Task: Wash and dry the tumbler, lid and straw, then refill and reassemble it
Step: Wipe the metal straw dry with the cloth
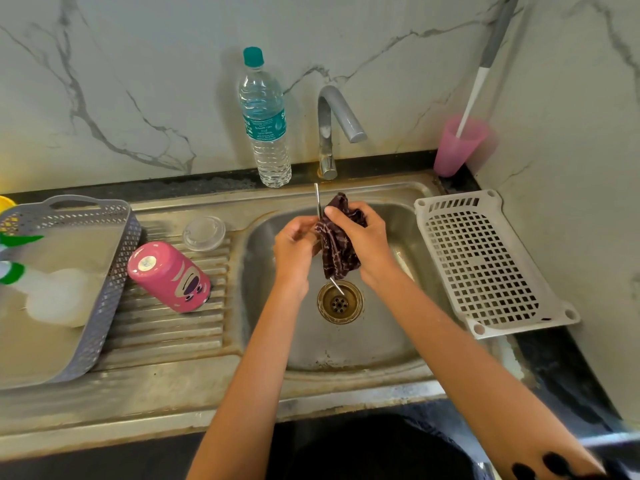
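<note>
Drying step: left hand (pixel 294 242) pinches the straw (pixel 317 201) over the sink (pixel 381 348); right hand (pixel 360 233) clamps a cloth (pixel 337 251) around it. Pull full length, keep squeezing. Tumbler (pixel 169 276) and lid (pixel 204 233) sit on the drainboard.

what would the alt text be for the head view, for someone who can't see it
Over a steel sink, the left hand and right hand wipe a metal straw with a dark patterned cloth. A pink tumbler rests upside down, tilted, on the drainboard beside a clear lid; a water bottle stands by the tap.
</note>
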Motion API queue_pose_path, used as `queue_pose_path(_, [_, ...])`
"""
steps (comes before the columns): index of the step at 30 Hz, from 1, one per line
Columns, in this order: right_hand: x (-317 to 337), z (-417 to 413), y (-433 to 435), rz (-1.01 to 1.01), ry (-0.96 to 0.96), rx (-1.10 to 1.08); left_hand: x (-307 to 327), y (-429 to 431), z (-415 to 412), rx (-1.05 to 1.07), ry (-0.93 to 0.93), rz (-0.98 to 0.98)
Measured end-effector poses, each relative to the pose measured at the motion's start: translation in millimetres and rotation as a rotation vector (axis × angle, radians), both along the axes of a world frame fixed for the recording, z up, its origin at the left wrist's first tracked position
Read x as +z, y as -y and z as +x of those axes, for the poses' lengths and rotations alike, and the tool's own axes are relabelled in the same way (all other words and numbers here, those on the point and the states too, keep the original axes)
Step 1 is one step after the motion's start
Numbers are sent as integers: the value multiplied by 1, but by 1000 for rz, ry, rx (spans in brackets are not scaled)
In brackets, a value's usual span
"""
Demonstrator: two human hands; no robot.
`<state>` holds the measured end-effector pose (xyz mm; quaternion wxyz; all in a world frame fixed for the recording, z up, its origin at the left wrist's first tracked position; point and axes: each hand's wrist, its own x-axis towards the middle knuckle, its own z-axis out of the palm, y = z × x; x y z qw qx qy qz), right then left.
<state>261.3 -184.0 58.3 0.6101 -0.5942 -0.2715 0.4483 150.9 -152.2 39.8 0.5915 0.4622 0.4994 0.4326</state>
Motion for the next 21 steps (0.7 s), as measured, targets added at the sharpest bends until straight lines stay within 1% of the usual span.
queue_pose_path(4, [-5,5,1,-11,218,142,8,1,-3,9,116,-99])
queue_pose_path(7, [-16,0,5,-18,404,229,13,-6,-1,63,138,-138])
queue_pose_path(11, [-36,-6,11,-59,522,277,17,-14,-3,66,151,-168])
queue_pose_path(13, [-43,-8,15,-133,523,316,19,-19,-7,59,163,-153])
queue_pose_path(15, [-53,-10,19,-228,562,375,21,-25,-10,69,136,-95])
queue_pose_path(16, [-61,-10,21,-274,608,415,22,-29,-11,85,85,-29])
queue_pose_path(18, [-73,-11,26,-346,678,474,22,-39,-15,116,-140,192])
queue_pose_path(20, [-77,-8,29,-373,671,478,22,-54,-25,123,-400,417])
queue_pose_path(21, [-77,-7,29,-377,655,472,22,-63,-31,119,-499,495])
